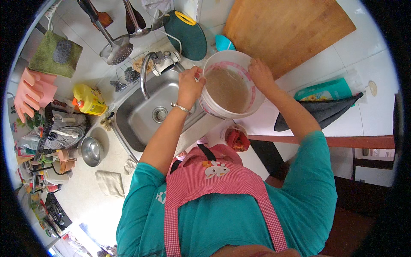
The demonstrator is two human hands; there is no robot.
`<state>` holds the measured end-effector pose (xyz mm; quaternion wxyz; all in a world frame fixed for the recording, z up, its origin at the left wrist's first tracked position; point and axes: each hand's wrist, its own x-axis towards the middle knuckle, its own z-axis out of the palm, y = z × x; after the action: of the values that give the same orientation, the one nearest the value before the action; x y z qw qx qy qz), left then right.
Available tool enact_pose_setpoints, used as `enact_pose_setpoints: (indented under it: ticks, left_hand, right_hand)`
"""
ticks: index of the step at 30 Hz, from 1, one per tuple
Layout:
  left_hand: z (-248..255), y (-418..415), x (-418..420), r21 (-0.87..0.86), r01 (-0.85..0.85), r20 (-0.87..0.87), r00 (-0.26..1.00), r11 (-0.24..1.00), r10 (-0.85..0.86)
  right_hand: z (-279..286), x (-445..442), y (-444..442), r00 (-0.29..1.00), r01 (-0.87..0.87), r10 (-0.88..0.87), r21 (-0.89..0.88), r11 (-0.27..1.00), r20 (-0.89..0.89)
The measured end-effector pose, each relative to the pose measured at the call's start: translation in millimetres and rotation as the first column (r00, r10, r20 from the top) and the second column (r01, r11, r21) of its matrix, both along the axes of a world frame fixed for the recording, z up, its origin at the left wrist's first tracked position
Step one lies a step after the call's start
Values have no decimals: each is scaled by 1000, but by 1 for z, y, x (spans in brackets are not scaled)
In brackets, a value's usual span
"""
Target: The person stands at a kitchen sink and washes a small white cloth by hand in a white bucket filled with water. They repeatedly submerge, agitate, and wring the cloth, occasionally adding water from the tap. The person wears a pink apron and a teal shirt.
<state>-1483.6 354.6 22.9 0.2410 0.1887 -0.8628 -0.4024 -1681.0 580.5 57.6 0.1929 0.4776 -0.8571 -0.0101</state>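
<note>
Between my hands is a white plastic bucket [210, 104] with a pink band inside its rim. Cloudy brownish water [227, 88] fills part of it. My left hand [190, 84] grips the rim on the sink side, a bangle on its wrist. On the far right of the rim, my right hand [261, 74] has hold too. The bucket is beside the right edge of a stainless steel sink [135, 128], at the counter's corner. Over the basin curves a chrome faucet [143, 75]; no water is seen running from it. What the bucket rests on, if anything, is hidden.
A large wooden cutting board [289, 32] leans on the wall behind the bucket. Left of the sink stand a yellow detergent bottle [90, 99] and a metal bowl [92, 151], near a folded cloth [109, 183]. Below the bucket is a bin [237, 138] with a red liner.
</note>
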Motion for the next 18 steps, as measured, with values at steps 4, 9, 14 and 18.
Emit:
enact_pose_setpoints:
  ticks: [4,9,14,18]
  left_hand:
    - [9,6,4,-19,-22,2,1000,1000,22]
    - [1,0,7,2,-21,5,1000,1000,21]
    - [3,1,5,39,2,-7,1000,999,-2]
    - [10,3,6,47,16,7,1000,999,-17]
  right_hand:
    - [-8,-18,-11,991,-106,114,99,989,-76]
    - [14,38,19,984,166,-177,403,900,-11]
    - [10,18,5,993,103,-90,185,977,-75]
    - [7,-5,-16,982,-86,105,125,988,-155]
